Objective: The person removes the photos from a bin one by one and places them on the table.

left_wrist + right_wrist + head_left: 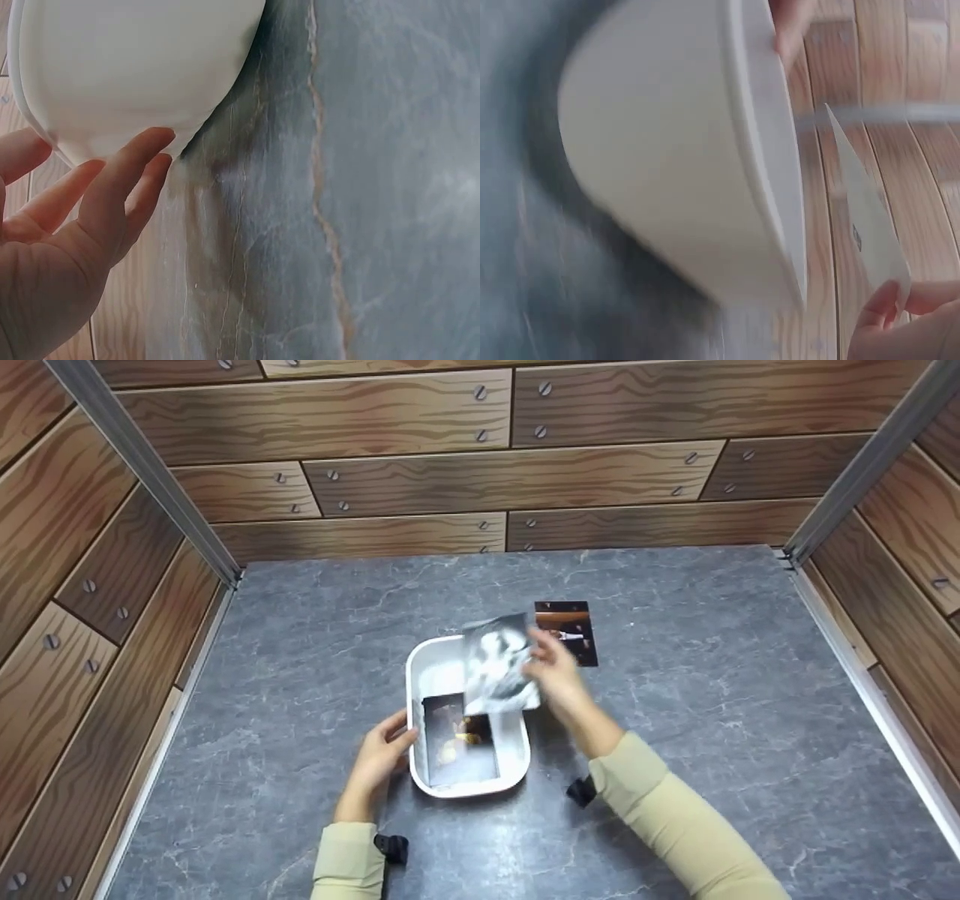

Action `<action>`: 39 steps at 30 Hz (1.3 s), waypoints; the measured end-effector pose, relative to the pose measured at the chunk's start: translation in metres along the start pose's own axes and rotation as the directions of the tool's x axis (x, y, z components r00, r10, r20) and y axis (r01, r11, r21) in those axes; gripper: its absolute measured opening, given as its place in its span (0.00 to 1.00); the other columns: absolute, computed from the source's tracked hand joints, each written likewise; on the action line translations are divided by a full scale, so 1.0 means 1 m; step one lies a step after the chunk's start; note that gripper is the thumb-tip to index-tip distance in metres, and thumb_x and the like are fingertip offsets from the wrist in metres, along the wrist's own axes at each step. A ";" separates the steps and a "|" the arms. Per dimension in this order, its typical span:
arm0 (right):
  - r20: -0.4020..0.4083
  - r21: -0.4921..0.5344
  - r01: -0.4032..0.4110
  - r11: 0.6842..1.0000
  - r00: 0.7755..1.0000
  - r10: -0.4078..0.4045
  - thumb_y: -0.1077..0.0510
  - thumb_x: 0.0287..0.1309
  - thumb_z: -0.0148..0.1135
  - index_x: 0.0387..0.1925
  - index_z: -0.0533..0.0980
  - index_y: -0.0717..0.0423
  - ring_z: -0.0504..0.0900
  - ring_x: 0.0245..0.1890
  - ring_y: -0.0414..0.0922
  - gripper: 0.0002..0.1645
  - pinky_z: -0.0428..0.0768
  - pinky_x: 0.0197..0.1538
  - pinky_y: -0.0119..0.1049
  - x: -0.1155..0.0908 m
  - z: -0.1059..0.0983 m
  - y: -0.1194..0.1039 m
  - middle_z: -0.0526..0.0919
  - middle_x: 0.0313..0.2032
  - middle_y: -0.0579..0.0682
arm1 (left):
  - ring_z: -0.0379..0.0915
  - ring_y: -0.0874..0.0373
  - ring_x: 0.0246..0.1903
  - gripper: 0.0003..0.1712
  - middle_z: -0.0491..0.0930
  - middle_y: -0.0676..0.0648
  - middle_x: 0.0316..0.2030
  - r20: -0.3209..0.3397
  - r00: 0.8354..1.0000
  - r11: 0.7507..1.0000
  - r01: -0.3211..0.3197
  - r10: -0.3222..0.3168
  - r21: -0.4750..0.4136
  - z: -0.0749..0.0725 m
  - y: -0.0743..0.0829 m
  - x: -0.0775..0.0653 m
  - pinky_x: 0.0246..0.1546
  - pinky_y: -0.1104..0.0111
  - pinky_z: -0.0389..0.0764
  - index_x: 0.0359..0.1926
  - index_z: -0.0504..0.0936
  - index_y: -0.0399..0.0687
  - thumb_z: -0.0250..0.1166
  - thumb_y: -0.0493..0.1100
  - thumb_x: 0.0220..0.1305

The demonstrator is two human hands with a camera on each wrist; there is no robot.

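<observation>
My right hand (559,675) pinches a black-and-white photo print (495,667) by its right edge, above the far part of a white plastic tub (437,664). The right wrist view shows the print's pale back (870,217) with a small dark mark, thumb and fingertips at one end. At the tub's left side my left hand (381,754) holds it, thumb at the rim and fingers against the outer wall (150,67). Inside the tub lies a dark photo print (457,765) with a yellowish patch, partly covered by the raised print.
Another dark photo print (566,619) with an orange band lies on the grey marbled table (712,720), beyond my right hand. Wood-patterned walls (405,420) enclose the back and both sides. A black strap end (581,791) hangs at the right cuff.
</observation>
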State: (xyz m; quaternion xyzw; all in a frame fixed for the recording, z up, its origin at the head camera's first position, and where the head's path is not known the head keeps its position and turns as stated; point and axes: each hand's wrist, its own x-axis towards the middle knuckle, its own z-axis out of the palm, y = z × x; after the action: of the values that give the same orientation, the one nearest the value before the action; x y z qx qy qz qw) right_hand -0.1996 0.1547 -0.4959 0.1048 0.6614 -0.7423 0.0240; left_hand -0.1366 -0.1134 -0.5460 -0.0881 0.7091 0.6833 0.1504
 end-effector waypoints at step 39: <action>-0.450 -0.464 -0.273 0.843 0.892 0.041 0.66 0.61 0.58 0.59 0.73 0.66 0.69 0.18 0.29 0.24 0.69 0.24 0.21 0.108 -0.194 0.025 0.81 0.47 0.62 | 0.74 0.43 0.57 0.29 0.68 0.30 0.64 -0.023 1.000 1.000 0.008 -0.008 0.016 0.003 0.001 0.000 0.45 0.62 0.82 0.68 0.64 0.32 0.57 0.35 0.68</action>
State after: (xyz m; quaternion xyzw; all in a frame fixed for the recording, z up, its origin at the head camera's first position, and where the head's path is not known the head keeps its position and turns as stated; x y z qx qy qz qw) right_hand -0.2770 0.3543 -0.5604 0.3080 0.8134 -0.4926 -0.0308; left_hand -0.1366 -0.1106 -0.5451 -0.0974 0.7159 0.6758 0.1459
